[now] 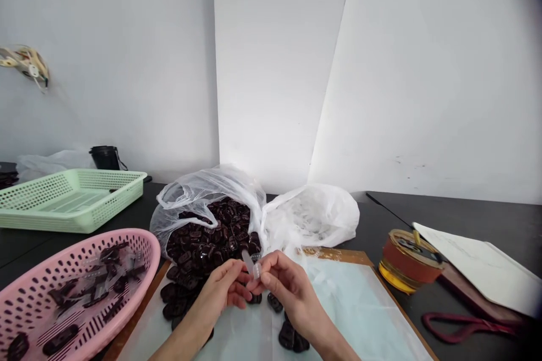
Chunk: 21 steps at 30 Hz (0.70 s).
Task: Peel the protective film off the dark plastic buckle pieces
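Note:
Near the middle of the board, my right hand [288, 287] pinches a small translucent plastic piece [256, 271] between thumb and fingertips. My left hand [226, 287] is closed at the same spot, its fingertips meeting the flat clear end that sticks up. The exact kind of piece is too small to make out. Dark brown glossy plastic parts [178, 293] lie in a heap beside my left hand. A few more dark parts [292, 338] rest below my right hand. Behind the hands, a clear bag [212, 180] spills many of these dark parts.
A white bag [315, 214] of translucent pieces stands behind the pale-covered board [359, 304]. At left are a pink basket [144, 293] with dark parts and clear pieces, and a green basket [88, 223]. A tape roll [409, 262], red scissors [457, 327] and papers [478, 265] lie right.

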Each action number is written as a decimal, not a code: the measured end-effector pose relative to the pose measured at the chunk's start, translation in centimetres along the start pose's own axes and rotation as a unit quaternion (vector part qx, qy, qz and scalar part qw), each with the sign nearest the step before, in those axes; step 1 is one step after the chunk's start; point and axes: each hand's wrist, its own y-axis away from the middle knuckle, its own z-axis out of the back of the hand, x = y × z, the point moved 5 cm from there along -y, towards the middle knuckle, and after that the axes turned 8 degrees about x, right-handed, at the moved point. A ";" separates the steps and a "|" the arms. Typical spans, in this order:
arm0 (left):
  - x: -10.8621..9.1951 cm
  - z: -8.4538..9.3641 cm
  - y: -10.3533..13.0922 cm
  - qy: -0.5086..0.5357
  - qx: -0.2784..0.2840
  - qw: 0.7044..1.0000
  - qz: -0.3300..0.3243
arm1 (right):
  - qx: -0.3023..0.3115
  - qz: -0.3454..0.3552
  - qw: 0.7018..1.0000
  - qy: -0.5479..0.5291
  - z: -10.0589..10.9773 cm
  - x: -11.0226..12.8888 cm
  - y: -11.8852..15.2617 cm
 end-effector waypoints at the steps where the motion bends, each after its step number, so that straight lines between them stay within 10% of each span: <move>1: -0.3 0.1 0.1 -0.028 0.005 1.000 -0.008 | 0.001 -0.007 0.999 -0.034 -0.1 0.1 0.0; 6: -1.2 -0.6 0.9 -0.340 0.035 0.934 -0.100 | -0.119 -0.030 0.989 -0.079 1.8 -0.7 -0.2; 11: -0.8 -1.3 1.1 -0.418 0.033 0.898 -0.132 | -0.120 -0.092 0.987 -0.044 2.4 -1.9 -0.4; 17: -1.1 0.5 0.2 -0.124 -0.014 0.992 -0.037 | -0.122 -0.114 0.985 -0.046 2.8 -2.6 -0.3; 21: -1.3 0.8 0.5 0.087 -0.044 0.995 -0.005 | -0.123 -0.113 0.981 -0.100 2.5 -2.7 -0.2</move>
